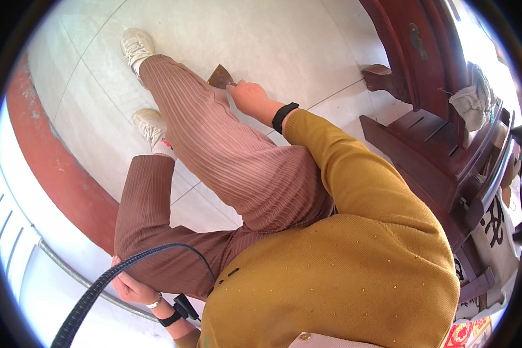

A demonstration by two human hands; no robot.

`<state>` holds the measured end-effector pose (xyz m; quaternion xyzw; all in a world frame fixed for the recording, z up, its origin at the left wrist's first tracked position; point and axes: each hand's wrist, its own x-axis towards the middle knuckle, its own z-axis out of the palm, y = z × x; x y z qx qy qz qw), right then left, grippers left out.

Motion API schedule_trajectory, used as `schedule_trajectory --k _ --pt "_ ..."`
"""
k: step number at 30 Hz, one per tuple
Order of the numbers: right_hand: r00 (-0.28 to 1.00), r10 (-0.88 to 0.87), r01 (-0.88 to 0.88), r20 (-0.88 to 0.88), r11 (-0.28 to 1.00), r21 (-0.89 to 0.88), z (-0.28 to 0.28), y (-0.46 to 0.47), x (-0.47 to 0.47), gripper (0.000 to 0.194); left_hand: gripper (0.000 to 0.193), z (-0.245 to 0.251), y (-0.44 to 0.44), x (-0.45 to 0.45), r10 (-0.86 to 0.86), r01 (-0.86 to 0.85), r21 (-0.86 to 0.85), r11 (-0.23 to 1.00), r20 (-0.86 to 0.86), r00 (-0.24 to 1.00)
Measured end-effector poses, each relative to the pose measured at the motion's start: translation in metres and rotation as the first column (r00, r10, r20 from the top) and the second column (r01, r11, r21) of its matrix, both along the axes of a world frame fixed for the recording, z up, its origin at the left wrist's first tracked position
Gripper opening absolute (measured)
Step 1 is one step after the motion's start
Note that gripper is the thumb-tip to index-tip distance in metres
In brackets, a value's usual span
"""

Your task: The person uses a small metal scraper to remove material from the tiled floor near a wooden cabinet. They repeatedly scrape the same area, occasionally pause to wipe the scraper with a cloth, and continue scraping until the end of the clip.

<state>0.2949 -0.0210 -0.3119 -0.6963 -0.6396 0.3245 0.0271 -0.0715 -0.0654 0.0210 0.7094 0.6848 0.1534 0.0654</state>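
My right hand [252, 99] grips the handle of a scraper [221, 78]. The scraper has a rusty, flared blade, held just above or against the pale tiled floor [261, 39], beside my trouser leg. My fingers cover most of the handle. At the lower left, my left hand [132, 288] rests by my bent leg in ribbed brown trousers [152, 261]. A black braided cable [108, 276] crosses in front of its fingertips, and I cannot make out whether it holds anything.
Dark red wooden furniture [435, 143] stands close on my right, with a grey cloth item [474, 98] draped over it. A worn red-painted strip [56, 152] edges the floor on the left, beside a curved metal rail [86, 282]. My pale shoes [137, 45] are on the tiles.
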Motion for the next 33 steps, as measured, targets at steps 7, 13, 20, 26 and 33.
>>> schedule_trajectory --k 7,13,20,26,33 --pt "0.999 0.018 -0.017 0.029 0.999 -0.03 -0.005 0.012 -0.002 0.022 0.028 -0.001 0.0 0.003 0.024 -0.024 0.001 1.0 0.042 0.999" --pt "1.0 -0.004 0.004 0.001 1.0 0.017 -0.005 0.015 -0.001 0.03 0.029 0.0 -0.002 0.001 -0.005 0.004 0.012 1.0 0.038 0.999" --pt "1.0 0.016 -0.017 0.011 0.998 0.065 0.016 -0.056 0.026 0.037 0.029 0.0 0.0 0.002 -0.029 0.028 0.029 0.999 0.027 0.999" --pt "0.999 -0.037 0.037 0.008 0.999 -0.009 0.011 -0.087 0.027 0.038 0.032 0.002 -0.001 0.003 0.006 -0.006 0.01 1.0 -0.006 1.0" --pt "0.978 -0.195 0.192 0.07 0.98 0.042 -0.003 -0.079 0.051 0.038 0.031 0.001 0.002 0.003 -0.026 0.026 0.044 0.999 0.012 1.0"
